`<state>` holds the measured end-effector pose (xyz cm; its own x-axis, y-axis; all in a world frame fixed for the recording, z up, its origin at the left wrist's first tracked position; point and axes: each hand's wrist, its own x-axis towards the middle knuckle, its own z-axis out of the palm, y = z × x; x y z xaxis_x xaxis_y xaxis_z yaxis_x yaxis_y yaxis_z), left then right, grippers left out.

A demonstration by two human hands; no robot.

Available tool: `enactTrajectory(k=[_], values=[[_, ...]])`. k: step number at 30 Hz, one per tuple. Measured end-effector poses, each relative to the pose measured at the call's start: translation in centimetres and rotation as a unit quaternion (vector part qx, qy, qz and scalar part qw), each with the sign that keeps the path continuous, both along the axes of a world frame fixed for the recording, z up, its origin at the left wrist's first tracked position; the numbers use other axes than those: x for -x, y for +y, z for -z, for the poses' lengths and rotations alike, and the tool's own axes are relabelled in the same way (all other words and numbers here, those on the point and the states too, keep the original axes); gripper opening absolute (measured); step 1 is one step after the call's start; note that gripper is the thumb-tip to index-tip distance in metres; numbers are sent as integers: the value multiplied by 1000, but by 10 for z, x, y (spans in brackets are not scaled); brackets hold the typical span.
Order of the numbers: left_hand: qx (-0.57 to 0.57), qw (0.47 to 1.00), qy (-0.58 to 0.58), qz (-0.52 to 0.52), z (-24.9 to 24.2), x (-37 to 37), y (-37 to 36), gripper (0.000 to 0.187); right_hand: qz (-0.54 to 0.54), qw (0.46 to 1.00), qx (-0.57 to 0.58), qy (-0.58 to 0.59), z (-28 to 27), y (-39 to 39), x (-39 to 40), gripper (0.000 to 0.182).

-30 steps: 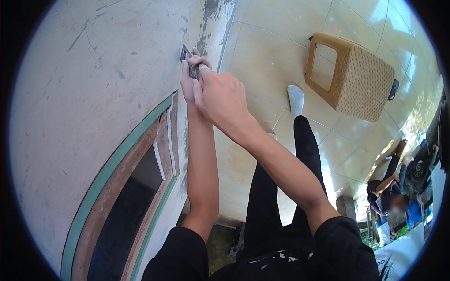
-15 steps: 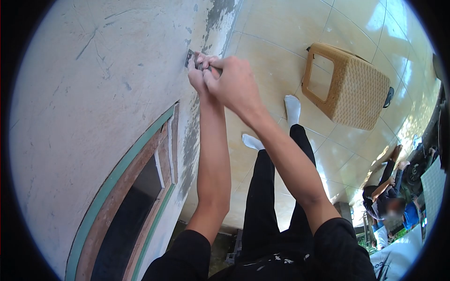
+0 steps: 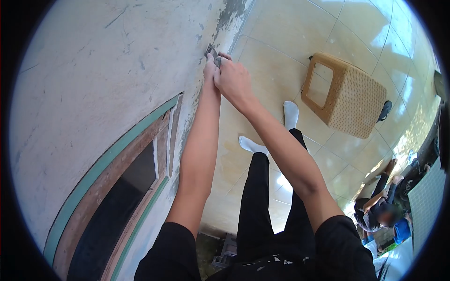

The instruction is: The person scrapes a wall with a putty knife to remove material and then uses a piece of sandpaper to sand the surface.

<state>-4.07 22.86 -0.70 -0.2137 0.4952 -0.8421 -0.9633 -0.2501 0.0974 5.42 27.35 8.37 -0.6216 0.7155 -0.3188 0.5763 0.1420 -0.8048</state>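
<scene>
My legs in black trousers, white socks (image 3: 250,144) on tile floor (image 3: 276,51), below scraper. Window frame (image 3: 117,159) set in wall (image 3: 93,75), nearer me than scraper. My left hand (image 3: 211,72) and right hand (image 3: 233,79) both closed round scraper (image 3: 213,52), blade against wall near bottom edge. Judgement: keep blade shallow, press evenly with both hands, short strokes, avoid gouging plaster. Wicker stool (image 3: 349,96) beyond, well apart, right of scraper.

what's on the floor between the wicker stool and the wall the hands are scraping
In the head view, only bare tiled floor lies between the wicker stool and the wall. The nearest sock foot stands closer to the camera, below that stretch.
</scene>
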Motion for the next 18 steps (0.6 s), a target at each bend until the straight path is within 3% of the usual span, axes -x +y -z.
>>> enactTrajectory(k=[2,3,6,9,15,18], values=[[91,984,143,52,11,-10,-6,45,29,999,-7,38,1,-5,-15,21],[278,905,272,172,-33,-28,0,52,24,999,-2,36,-4,-7,-27,21],[219,917,277,185,-40,-68,-31,51,33,992,113,42,-26,-7,-69,26],[224,942,154,198,-78,-108,-59,48,94,980,176,24,-35,-22,-111,32],[199,960,86,175,-110,-156,-83,50,50,975,202,-74,-90,-4,-132,27],[141,977,63,145,-116,-152,-80,48,44,974,212,-60,-97,1,-113,25]])
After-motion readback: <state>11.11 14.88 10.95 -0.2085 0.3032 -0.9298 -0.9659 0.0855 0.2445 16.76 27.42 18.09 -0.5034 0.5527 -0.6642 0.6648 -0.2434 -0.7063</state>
